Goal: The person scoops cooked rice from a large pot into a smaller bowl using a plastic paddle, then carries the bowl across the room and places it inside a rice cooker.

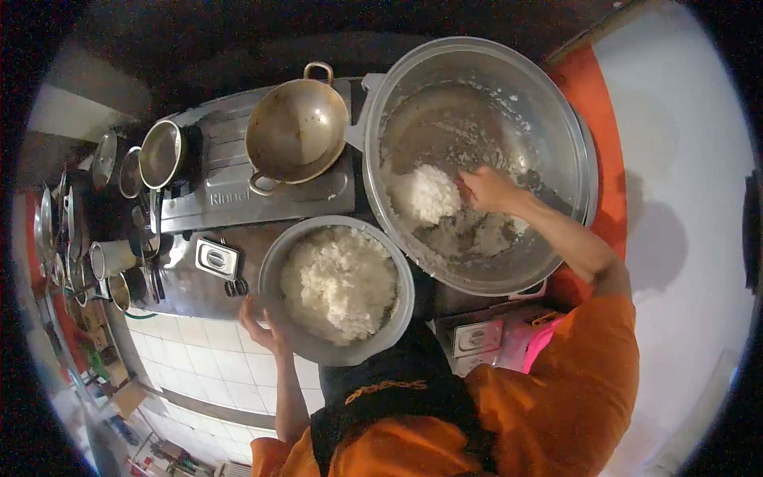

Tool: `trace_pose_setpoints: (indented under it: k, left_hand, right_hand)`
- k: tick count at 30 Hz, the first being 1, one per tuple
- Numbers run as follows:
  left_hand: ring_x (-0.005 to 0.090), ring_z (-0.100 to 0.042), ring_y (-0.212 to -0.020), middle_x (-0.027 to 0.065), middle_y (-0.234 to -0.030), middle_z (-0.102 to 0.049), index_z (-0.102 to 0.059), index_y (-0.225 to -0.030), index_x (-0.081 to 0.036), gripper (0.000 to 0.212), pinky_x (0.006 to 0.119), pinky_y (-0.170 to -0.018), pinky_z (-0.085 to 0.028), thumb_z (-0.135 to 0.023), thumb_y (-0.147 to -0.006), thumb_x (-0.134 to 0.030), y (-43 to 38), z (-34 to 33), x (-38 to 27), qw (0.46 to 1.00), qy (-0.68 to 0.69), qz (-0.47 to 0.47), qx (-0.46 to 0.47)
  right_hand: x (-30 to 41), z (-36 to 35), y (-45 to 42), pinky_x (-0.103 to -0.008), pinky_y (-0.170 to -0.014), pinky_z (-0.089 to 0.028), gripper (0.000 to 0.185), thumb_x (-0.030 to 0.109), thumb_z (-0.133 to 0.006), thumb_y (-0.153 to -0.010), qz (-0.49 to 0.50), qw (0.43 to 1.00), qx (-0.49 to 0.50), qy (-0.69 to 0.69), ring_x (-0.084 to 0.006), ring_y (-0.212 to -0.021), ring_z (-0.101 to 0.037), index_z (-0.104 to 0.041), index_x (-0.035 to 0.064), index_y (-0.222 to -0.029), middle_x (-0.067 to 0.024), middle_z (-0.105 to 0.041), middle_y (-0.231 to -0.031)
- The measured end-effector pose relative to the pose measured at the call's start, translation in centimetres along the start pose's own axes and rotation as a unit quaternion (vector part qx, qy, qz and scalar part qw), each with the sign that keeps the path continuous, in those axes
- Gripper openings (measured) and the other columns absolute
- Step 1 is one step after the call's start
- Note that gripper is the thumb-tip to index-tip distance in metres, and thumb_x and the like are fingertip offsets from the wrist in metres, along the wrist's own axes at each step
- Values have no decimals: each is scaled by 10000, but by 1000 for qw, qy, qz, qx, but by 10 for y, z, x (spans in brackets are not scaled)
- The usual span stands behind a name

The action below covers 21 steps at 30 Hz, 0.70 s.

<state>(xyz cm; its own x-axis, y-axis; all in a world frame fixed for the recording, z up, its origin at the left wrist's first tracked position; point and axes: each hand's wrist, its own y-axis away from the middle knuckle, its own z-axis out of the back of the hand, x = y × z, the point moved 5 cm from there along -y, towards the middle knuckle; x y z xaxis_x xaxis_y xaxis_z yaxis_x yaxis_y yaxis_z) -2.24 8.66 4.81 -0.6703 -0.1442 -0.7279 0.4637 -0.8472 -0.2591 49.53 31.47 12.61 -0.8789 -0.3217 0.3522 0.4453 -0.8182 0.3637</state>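
Note:
A wide metal pot [477, 280] stands before me on the right, with cooked white rice grains stuck to its bottom and wall. Inside it, my right hand [492, 189] is curled around what looks like the handle of a serving utensil. A mound of white rice [434, 194] sits at its end and hides most of the utensil. Closer to my body is a grey basin [275, 334], with a heap of rice [343, 286] inside. My left hand [262, 328] is at the basin's left side, fingers apart; whether the palm touches the wall is unclear.
A two-handled wok [298, 131] rests on a Rinnai stove [220, 206] at the back. Saucepans [161, 155] and ladles crowd the left. A small steel lid [217, 259] lies on the counter [185, 292]. Steel lids [477, 338] and a pink item [541, 344] are at lower right.

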Motion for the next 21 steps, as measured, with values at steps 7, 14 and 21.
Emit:
trace_pose_setpoints:
  k: [7, 14, 21]
  left_hand:
    - [337, -525, -1235, 180, -1289, -585, -569, -1317, 21, 475, 450, -1064, -408, -611, -986, -317, 1, 0, -4, 1000, 22, -10, 3]
    - [322, -528, -1237, 178, -1310, -574, -569, -1329, 13, 444, 437, -1050, -430, -606, -989, -271, 3, -2, 3, 999, 37, 6, 19]
    - [322, -504, -1268, 159, -1327, -596, -577, -1326, 9, 498, 454, -1060, -404, -578, -1003, -370, 4, -1, 15, 997, 65, 35, 0]
  right_hand:
    - [71, 85, 92, -531, -594, -504, 207, 159, -635, -809, 18, 997, -77, 18, -432, -624, -631, -588, 25, -959, -192, -643, -705]
    - [213, 40, 131, -456, -567, -551, 289, 199, -670, -786, 6, 989, -95, 109, -301, -652, -683, -580, 80, -1032, -110, -673, -763]
    - [156, 109, 144, -518, -663, -524, 231, 297, -663, -873, -139, 986, -88, -30, -403, -660, -661, -693, 108, -1003, -179, -663, -698]
